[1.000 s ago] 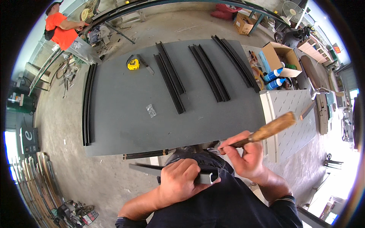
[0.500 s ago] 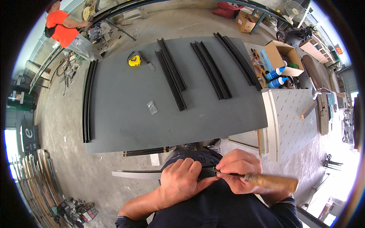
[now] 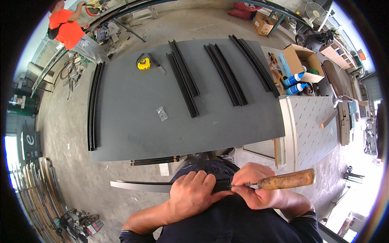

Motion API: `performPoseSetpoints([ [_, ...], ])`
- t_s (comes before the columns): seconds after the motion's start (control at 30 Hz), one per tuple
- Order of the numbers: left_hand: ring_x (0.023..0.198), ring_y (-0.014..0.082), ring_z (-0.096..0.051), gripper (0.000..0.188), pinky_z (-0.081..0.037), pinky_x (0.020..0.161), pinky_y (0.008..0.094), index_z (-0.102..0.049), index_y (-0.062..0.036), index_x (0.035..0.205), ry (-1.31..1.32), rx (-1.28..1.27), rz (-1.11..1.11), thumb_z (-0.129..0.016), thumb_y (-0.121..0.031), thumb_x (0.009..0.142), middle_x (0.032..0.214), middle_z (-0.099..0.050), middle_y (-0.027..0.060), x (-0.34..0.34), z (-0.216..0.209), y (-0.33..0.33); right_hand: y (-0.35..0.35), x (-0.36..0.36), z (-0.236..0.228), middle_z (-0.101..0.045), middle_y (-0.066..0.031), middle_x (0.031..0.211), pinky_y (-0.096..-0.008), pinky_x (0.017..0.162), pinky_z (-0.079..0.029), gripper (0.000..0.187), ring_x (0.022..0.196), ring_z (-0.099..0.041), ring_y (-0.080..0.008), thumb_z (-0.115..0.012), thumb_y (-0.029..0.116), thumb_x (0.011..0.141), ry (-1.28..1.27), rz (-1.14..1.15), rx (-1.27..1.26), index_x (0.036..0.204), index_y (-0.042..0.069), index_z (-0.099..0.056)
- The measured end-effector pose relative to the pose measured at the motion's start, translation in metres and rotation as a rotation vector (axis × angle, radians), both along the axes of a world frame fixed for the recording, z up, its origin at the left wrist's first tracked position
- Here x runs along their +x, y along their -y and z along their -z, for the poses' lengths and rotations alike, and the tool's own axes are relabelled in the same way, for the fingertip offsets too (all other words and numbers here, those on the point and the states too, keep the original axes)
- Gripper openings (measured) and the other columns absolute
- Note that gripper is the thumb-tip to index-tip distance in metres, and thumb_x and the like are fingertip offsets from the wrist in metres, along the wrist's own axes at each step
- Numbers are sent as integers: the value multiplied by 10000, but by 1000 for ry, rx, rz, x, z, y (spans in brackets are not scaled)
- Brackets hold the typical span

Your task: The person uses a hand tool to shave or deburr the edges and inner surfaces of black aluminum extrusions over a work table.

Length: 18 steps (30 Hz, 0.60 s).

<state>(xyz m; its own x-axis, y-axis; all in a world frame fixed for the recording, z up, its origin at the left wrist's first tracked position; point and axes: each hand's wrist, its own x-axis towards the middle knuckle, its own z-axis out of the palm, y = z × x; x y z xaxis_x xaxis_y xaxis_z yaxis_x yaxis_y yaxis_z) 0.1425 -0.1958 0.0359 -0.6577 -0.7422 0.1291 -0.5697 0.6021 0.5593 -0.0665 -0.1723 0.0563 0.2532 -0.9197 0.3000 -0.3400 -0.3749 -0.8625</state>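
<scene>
My left hand (image 3: 189,193) is wrapped round a long dark profile strip (image 3: 142,186) with a pale lower face, held level in front of my body. The strip's far end sticks out to the left of the fist. At its right end, my right hand (image 3: 254,187) pinches the thin metal shaft of a tool with a worn wooden handle (image 3: 288,179). That handle points to the right, beyond the fingers. The tool's tip meets the strip's end between the two hands; its shape is hidden by the fingers.
A grey panel table (image 3: 133,121) lies ahead, carrying black profiles (image 3: 184,81), a yellow tape measure (image 3: 144,63), a knife (image 3: 157,64) and a small plastic bag (image 3: 162,114). On the right are blue bottles (image 3: 294,79) and a cardboard box (image 3: 298,60). A person in orange (image 3: 67,30) stands far left.
The wooden handle has swung up slightly and now lies tilted upward to the right. The strip has shifted a little left with my left hand. The other person's arm has risen.
</scene>
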Motion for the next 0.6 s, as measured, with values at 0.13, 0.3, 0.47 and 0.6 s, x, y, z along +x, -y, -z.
performPoseSetpoints([
  [0.13,577,228,-578,486,-464,486,341,-540,-67,705,-41,-1,43,-815,-466,669,713,-535,52,0,-8,-1,10,-6,17,-626,-90,815,-307,608,-479,141,705,-626,-218,-698,-27,808,47,129,153,864,39,-587],
  [0.3,616,241,-601,385,-482,514,340,-585,-58,747,-186,-69,-68,-848,-306,614,811,-598,71,1,2,0,1,-11,6,-637,-108,813,-297,605,-483,141,683,-627,-215,-703,-19,810,201,71,235,875,28,-587],
  [0.47,644,247,-606,326,-480,529,344,-596,-66,771,-221,-85,-92,-818,-202,574,839,-605,69,2,8,-2,7,-7,-3,-656,-101,806,-311,577,-505,202,672,-646,-249,-750,-2,752,-1,-40,34,873,48,-596],
  [0.6,672,250,-612,308,-478,544,349,-600,-70,785,-181,-88,-56,-798,-178,575,866,-602,71,3,7,-1,8,-4,-9,-669,-101,817,-325,565,-511,229,677,-658,-262,-745,-36,715,-58,-98,-52,868,59,-604],
])
